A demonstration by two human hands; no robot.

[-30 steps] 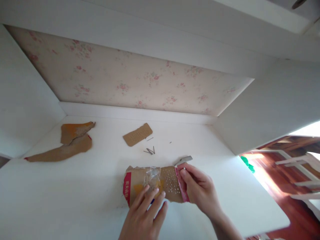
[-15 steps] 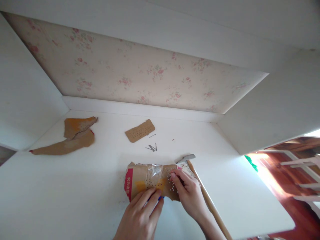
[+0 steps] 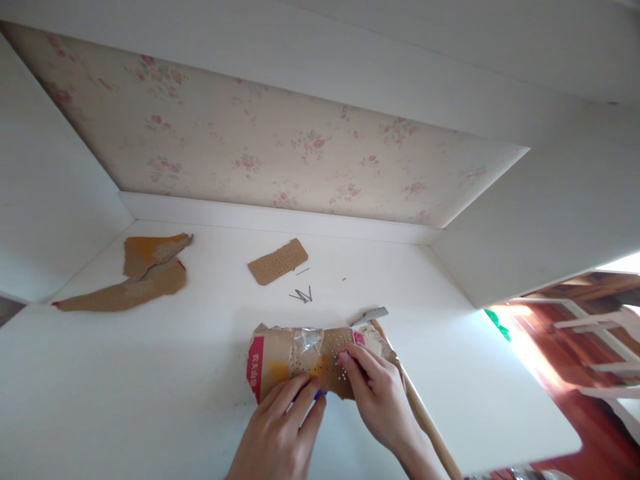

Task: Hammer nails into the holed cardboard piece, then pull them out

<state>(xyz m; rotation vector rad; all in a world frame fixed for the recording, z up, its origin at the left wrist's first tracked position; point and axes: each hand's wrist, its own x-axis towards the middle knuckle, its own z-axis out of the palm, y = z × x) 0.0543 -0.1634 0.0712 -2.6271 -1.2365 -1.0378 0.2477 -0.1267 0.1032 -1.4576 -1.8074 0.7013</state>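
A torn brown cardboard piece (image 3: 285, 357) with a red edge, clear tape and many small holes lies on the white table (image 3: 150, 387). My left hand (image 3: 283, 433) lies flat on its near edge, fingers stretched out, with something small and blue under the fingertips. My right hand (image 3: 375, 393) rests on the cardboard's right part, fingertips pinched together at the holes; what they hold is too small to make out. A hammer (image 3: 400, 380) with a wooden handle lies just right of my right hand, its metal head beside the cardboard.
A small perforated cardboard strip (image 3: 277, 261) and a few loose nails (image 3: 303, 295) lie further back. Larger torn cardboard scraps (image 3: 135, 277) sit at the left. Floral wallpaper and white side panels enclose the table. The table's right edge drops to a red wooden floor.
My right hand has moved left from the cardboard's right edge onto the perforated area and pinched there. The hammer handle came into view. My left hand has barely shifted.
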